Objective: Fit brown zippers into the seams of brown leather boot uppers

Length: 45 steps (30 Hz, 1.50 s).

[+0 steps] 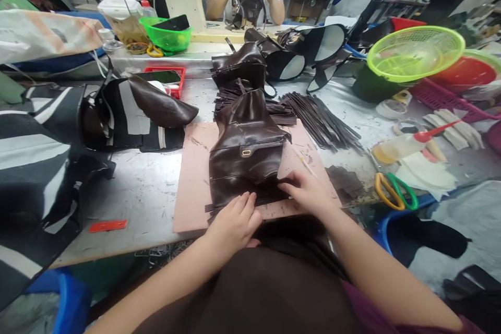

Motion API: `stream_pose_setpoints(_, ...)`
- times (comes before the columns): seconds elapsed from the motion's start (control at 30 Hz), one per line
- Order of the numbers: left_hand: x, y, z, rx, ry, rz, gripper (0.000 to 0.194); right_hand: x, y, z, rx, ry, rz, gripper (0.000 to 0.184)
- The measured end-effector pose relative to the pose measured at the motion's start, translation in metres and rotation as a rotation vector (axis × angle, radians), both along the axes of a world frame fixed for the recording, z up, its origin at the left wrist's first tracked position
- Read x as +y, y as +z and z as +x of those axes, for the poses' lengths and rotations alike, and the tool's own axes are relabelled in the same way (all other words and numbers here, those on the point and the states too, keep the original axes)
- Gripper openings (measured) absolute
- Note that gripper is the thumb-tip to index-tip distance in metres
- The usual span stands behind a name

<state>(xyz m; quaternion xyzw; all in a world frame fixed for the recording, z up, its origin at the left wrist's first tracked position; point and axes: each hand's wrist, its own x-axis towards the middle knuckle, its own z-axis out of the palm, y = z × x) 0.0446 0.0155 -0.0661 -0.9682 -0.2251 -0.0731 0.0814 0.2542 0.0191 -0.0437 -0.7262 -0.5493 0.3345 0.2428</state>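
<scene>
The left hand (pixel 237 219) is pressing the boot upper (pixel 248 151) on the pink board (pixel 191 182), fingers together; the right is pinching its edge between thumb and fingers. The green basket (pixel 166 36) is holding a dark item (pixel 172 23); the red tray (pixel 182 83), a phone (pixel 162 77); the bottle (pixel 399 147), amber liquid (pixel 383 153).

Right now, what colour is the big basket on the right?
Yellow-green; the basket shows in the head view.

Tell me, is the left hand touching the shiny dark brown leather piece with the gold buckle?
Touching. In the head view, the left hand has fingertips on the leather piece near its bottom edge.
</scene>
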Motion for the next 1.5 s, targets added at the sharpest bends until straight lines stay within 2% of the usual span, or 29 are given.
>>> stream_pose_setpoints(0.13, 0.004, 0.007, 0.004, 0.027, 0.004, -0.041, 0.058, 0.007, 0.001, 0.005, -0.082, 0.003, -0.063, 0.014)
stream_pose_setpoints(0.23, 0.008, 0.013, 0.011, 0.079, 0.006, -0.083, 0.056, 0.008, 0.0, 0.004, -0.136, 0.021, -0.054, 0.013)
stream_pose_setpoints(0.4, 0.013, 0.019, 0.027, 0.077, -0.087, -0.109, 0.057, 0.011, -0.002, 0.006, -0.178, 0.058, -0.021, 0.015)
stream_pose_setpoints(0.53, 0.017, 0.019, 0.035, 0.083, -0.098, -0.13, 0.053, 0.008, 0.003, 0.012, -0.103, -0.007, -0.081, 0.023)
stream_pose_setpoints(0.67, 0.02, 0.016, 0.039, 0.043, -0.145, -0.178, 0.052, 0.002, 0.007, 0.018, 0.022, -0.043, -0.092, 0.02)
stream_pose_setpoints(0.83, 0.023, 0.016, 0.047, 0.031, -0.082, -0.179, 0.046, -0.001, 0.002, 0.021, -0.096, -0.065, 0.009, 0.02)
stream_pose_setpoints(1.03, 0.025, 0.007, 0.054, -0.076, -0.033, -0.092, 0.059, 0.0, -0.006, 0.026, -0.13, -0.041, 0.037, 0.018)
stream_pose_setpoints(1.13, 0.026, 0.007, 0.057, -0.077, -0.021, -0.06, 0.058, -0.01, -0.009, 0.019, -0.21, -0.036, 0.169, 0.011)
stream_pose_setpoints(1.2, 0.027, 0.01, 0.06, -0.062, -0.035, -0.042, 0.055, -0.021, -0.008, 0.011, -0.311, 0.009, 0.328, 0.006)
stream_pose_setpoints(1.23, 0.028, 0.012, 0.061, -0.056, -0.047, -0.031, 0.054, -0.026, -0.007, 0.008, -0.355, 0.053, 0.395, 0.01)
stream_pose_setpoints(1.27, 0.029, 0.013, 0.063, -0.055, -0.06, -0.02, 0.052, -0.031, -0.004, 0.008, -0.377, 0.115, 0.434, 0.014)
stream_pose_setpoints(1.33, 0.031, 0.015, 0.064, -0.069, -0.075, -0.003, 0.048, -0.036, 0.003, 0.018, -0.369, 0.221, 0.418, 0.017)
stream_pose_setpoints(1.37, 0.031, 0.015, 0.065, -0.085, -0.079, 0.004, 0.048, -0.037, 0.006, 0.03, -0.376, 0.206, 0.371, 0.017)
stream_pose_setpoints(1.4, 0.032, 0.014, 0.065, -0.104, -0.081, 0.009, 0.048, -0.036, 0.01, 0.047, -0.417, 0.125, 0.307, 0.018)
stream_pose_setpoints(1.5, 0.032, 0.01, 0.064, -0.152, -0.077, 0.014, 0.048, -0.036, 0.013, 0.114, -0.721, -0.352, 0.01, 0.026)
